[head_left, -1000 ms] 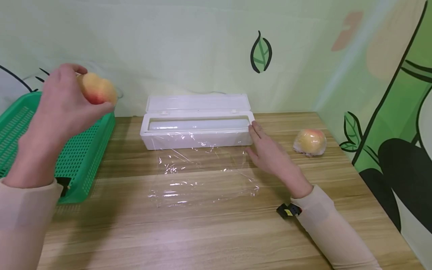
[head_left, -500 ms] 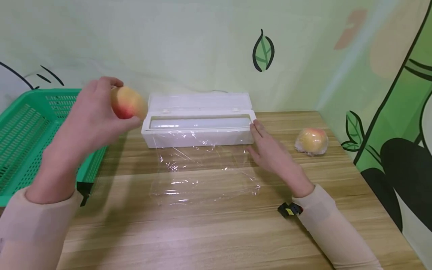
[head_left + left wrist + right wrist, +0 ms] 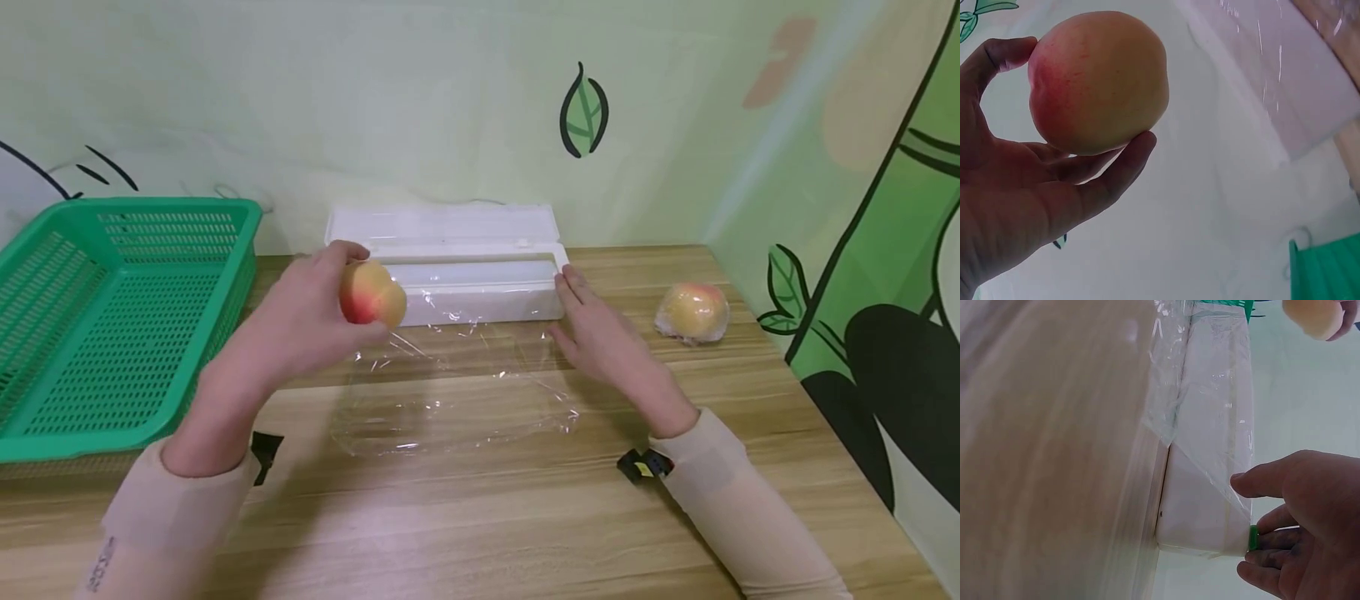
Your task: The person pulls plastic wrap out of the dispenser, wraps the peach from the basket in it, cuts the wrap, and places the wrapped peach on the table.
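One wrapped peach (image 3: 692, 313) is done, at frame right; left of centre, a bare peach (image 3: 372, 292) is gripped by the left hand (image 3: 294, 318). Film (image 3: 461, 392) is drawn out, its box (image 3: 1192, 515) touched by the relaxed right hand (image 3: 602, 340).

A plastic basket (image 3: 120, 358) stands at the table's (image 3: 450, 533) left; right of it, a cling film dispenser (image 3: 487, 307) stands before the wall (image 3: 435, 108). A sheet of cling film (image 3: 457, 400) runs from its front onto the tabletop. The right hand (image 3: 609, 348) touches its right end, with a film-wrapped peach (image 3: 692, 313) farther right.
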`<state>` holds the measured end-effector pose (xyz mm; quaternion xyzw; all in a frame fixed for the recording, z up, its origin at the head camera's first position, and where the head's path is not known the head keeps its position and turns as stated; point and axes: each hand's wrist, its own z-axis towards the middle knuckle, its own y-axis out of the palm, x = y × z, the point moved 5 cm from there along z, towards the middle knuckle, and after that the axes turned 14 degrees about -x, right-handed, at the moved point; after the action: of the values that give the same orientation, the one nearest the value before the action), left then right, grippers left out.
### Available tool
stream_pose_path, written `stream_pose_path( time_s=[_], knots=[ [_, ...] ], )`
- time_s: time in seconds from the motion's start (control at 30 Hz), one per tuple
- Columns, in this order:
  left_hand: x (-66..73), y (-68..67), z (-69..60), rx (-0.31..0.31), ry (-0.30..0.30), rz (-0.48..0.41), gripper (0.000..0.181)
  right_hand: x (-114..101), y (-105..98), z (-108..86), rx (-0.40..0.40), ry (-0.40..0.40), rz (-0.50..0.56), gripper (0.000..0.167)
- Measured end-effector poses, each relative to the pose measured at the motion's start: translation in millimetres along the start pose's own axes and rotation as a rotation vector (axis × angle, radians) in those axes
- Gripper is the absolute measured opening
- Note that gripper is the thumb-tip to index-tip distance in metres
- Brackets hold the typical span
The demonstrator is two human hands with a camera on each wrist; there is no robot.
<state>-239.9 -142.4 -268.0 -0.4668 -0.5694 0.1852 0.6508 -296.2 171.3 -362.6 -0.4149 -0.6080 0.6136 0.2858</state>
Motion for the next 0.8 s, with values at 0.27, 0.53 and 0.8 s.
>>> stream_pose_path(
  time_s=[0.27,0.53,0.8],
  knots=[
    [12.5,42.8,17.7,-0.123,0.069,0.018,0.065,-1,-1,0.0,-0.004,0.007,0.009,0.074],
    [25.5,82.6,27.3,-0.253,0.102,0.074,0.059,-1,1,-0.1,0.002,0.007,0.001,0.074],
    [31.3,103.6,32.4,-0.346,0.105,0.19,0.055,-1,1,0.1,-0.004,0.008,-0.005,0.073]
  ],
)
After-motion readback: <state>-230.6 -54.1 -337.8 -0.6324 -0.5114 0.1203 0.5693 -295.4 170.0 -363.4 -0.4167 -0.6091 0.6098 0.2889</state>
